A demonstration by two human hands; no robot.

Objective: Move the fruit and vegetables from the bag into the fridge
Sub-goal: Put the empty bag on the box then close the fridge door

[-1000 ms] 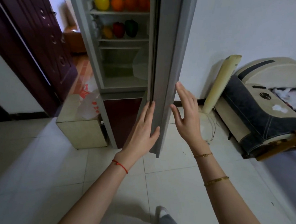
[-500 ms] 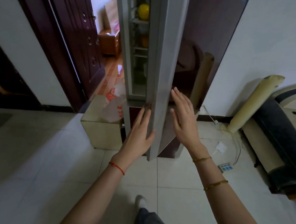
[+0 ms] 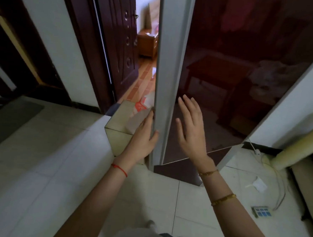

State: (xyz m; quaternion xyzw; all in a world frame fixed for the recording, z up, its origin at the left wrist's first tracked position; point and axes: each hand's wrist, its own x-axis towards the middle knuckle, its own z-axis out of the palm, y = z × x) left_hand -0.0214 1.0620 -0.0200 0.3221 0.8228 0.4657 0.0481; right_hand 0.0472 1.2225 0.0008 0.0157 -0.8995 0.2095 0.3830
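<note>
Here, left hand (image 3: 143, 136) on fridge door (image 3: 170, 82) edge

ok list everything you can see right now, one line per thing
fridge door: one, glossy dark red front with grey edge, centre, nearly shut
plastic bag: one, white with red print, on the box left of the door
box: one, pale beige, on the floor left of the fridge
room door: one, dark brown, open, upper left
wooden cabinet: one, orange-brown, in the room beyond
mat: one, grey, floor at far left
power strip: one, grey with blue switches, floor at right
rolled mat: one, cream, leaning at right
left hand: one, red string on the wrist, fingers along the door's edge
right hand: one, gold bracelets on the arm, flat against the door front
</note>
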